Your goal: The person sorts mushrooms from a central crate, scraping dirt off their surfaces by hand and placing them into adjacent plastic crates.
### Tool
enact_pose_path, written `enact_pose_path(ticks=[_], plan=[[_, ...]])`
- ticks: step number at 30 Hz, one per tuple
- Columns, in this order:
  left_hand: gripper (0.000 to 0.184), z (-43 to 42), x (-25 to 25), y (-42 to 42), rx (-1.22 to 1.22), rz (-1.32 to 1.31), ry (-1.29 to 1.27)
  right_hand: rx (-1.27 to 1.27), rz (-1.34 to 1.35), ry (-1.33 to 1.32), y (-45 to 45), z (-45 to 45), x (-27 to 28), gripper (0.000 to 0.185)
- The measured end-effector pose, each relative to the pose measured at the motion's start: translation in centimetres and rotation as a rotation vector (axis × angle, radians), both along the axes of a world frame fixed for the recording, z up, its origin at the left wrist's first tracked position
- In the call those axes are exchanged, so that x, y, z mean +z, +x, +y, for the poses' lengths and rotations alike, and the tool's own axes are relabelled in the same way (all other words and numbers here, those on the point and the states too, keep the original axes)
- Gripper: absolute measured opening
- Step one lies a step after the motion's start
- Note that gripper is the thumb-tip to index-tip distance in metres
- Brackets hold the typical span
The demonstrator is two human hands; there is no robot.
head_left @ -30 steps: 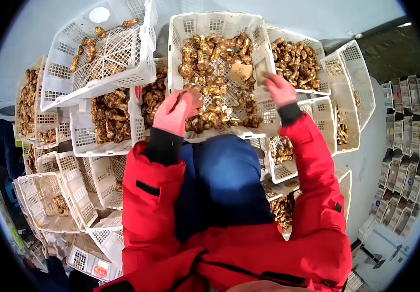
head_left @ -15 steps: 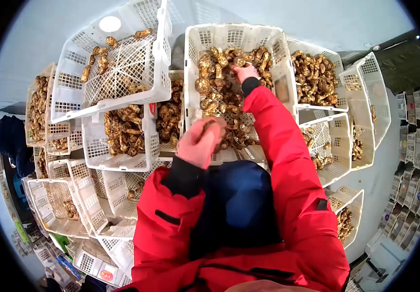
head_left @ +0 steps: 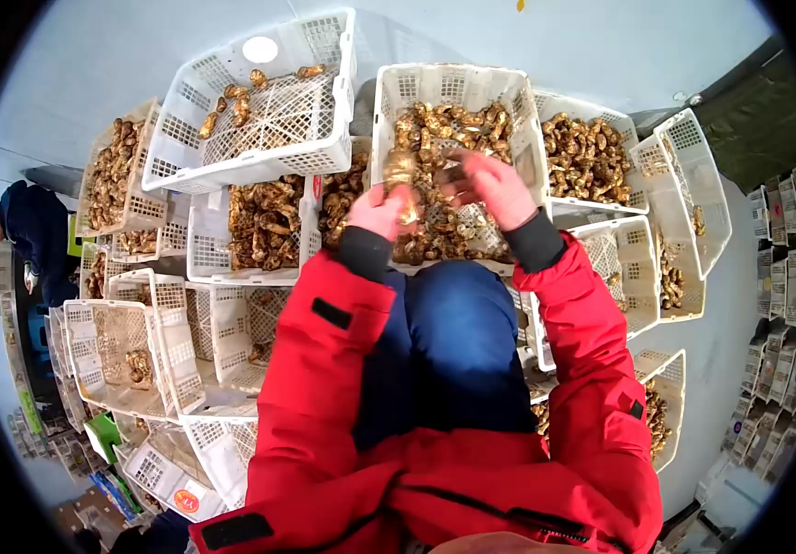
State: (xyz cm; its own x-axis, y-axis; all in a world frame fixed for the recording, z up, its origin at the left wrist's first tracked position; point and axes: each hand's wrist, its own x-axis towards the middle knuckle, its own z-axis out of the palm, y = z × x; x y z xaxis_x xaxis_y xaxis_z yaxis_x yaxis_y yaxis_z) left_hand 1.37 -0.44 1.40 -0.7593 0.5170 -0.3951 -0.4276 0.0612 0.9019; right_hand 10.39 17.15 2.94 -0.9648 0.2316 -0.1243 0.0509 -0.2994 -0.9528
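Over the near left part of the middle white crate (head_left: 529, 138), my left hand (head_left: 381, 212) is closed on a brown and tan mushroom (head_left: 401, 175), which is slightly blurred. My right hand (head_left: 497, 189) is raised over the same crate, to the right of the mushroom, its fingers pointing left and smeared by motion; whether they hold anything is unclear. Many mushrooms (head_left: 458, 125) lie in the crate beneath both hands. Both hands are bare, with black cuffs and red sleeves.
A tilted white crate (head_left: 338, 152) with a few mushrooms stands upper left. Mushroom-filled crates (head_left: 592, 102) flank the middle one, and more are stacked lower left. Another person (head_left: 36, 231) in dark clothing is at the far left. Stacked packages (head_left: 790, 249) line the right edge.
My right hand has come up out of the mushrooms toward my left hand. My left hand now shows a mushroom in its fingers. The whole view has shifted.
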Motion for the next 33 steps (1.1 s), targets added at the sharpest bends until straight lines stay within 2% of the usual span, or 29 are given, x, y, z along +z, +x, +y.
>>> enact_pose_path(ticks=[3,4,5,6,7,8,9,11,12,13,14,15,17,19,20,21,22,23,24,25,27,28,29,31,32,33], plan=[[0.028,-5.7,1.4,-2.5,0.05,-0.227,0.192,-0.301,-0.135,0.051,-0.5,5.7,-2.2,0.033],[0.027,-8.5,-0.6,-3.8,0.146,-0.103,0.123,-0.422,-0.184,0.075,-1.0,8.5,-4.6,0.031],[0.027,-11.6,-1.6,-4.6,0.117,-0.147,0.23,-0.541,-0.236,0.097,-1.5,11.1,-7.0,0.029],[0.029,-14.7,-3.3,-5.5,0.197,-0.184,0.229,-0.538,-0.301,0.182,-2.3,13.0,-8.7,0.029],[0.029,-18.2,-5.5,-7.0,0.164,-0.255,0.271,-0.533,-0.365,0.265,-3.0,14.4,-9.9,0.03],[0.029,-20.1,-6.7,-7.8,0.186,-0.361,0.412,-0.515,-0.412,0.344,-4.3,14.2,-10.2,0.029],[0.035,-23.5,-10.8,-9.8,0.371,-0.365,0.258,-0.409,-0.561,0.587,-5.8,15.3,-12.8,0.035],[0.046,-24.1,-10.7,-10.7,0.602,-0.437,0.14,-0.389,-0.958,1.358,-9.8,14.2,-15.7,0.044],[0.054,-24.5,-10.7,-11.4,0.667,-0.479,-0.009,-0.369,-0.967,1.348,-10.6,13.7,-16.6,0.046],[0.056,-24.4,-10.7,-11.7,0.681,-0.448,-0.055,-0.351,-0.971,1.338,-11.3,12.9,-16.6,0.048],[0.059,-24.3,-10.7,-11.9,0.695,-0.418,-0.102,-0.308,-1.051,1.429,-12.2,12.4,-16.3,0.04],[0.055,-23.1,-9.9,-11.4,0.549,-0.327,-0.076,-0.387,-1.015,1.455,-13.0,13.6,-19.3,0.035],[0.047,-18.8,-6.9,-9.5,0.256,-0.152,-0.017,-0.383,-1.038,1.412,-13.0,13.3,-18.9,0.03],[0.032,-14.0,-4.8,-8.5,0.036,-0.142,0.091,-0.57,-0.895,1.24,-11.8,13.9,-18.7,0.031],[0.029,-11.2,-3.9,-8.0,-0.053,-0.122,-0.002,-0.519,-0.859,1.112,-10.7,13.6,-16.7,0.034],[0.025,-8.9,-3.3,-7.2,-0.136,-0.085,-0.045,-0.519,-0.532,0.45,-9.4,14.3,-18.1,0.037],[0.023,-6.3,-2.0,-6.5,-0.223,-0.043,-0.038,-0.476,-0.318,0.156,-8.0,12.7,-16.3,0.039],[0.024,-4.4,-0.9,-5.9,-0.403,0.117,-0.039,-0.416,-0.098,-0.136,-6.0,10.3,-13.4,0.042],[0.026,-2.9,-1.5,-5.2,-0.487,0.293,-0.077,-0.321,-0.064,-0.169,-4.4,8.6,-11.3,0.045],[0.028,-1.2,0.3,-4.0,-0.446,0.12,-0.123,-0.224,-0.03,-0.201,-3.0,7.1,-9.4,0.047],[0.029,1.1,1.7,-1.8,-0.297,0.133,-0.006,-0.069,0.136,-0.204,-1.1,4.0,-6.5,0.047],[0.034,1.5,1.4,-1.1,-0.257,0.064,0.114,-0.065,0.097,-0.27,-0.4,2.0,-3.4,0.044],[0.038,1.7,0.9,-0.6,-0.218,-0.003,0.236,-0.061,-0.006,-0.151,0.2,1.0,-3.0,0.044],[0.036,1.8,1.6,-0.4,-0.204,0.004,0.15,0.011,0.029,0.079,0.6,-1.6,0.4,0.044],[0.034,1.3,0.0,-0.4,-0.04,-0.162,0.26,-0.013,0.004,0.133,1.0,-2.4,0.6,0.045],[0.033,0.9,-0.7,-0.7,-0.052,-0.236,0.349,-0.008,0.053,0.252,0.8,-2.7,0.6,0.044]])
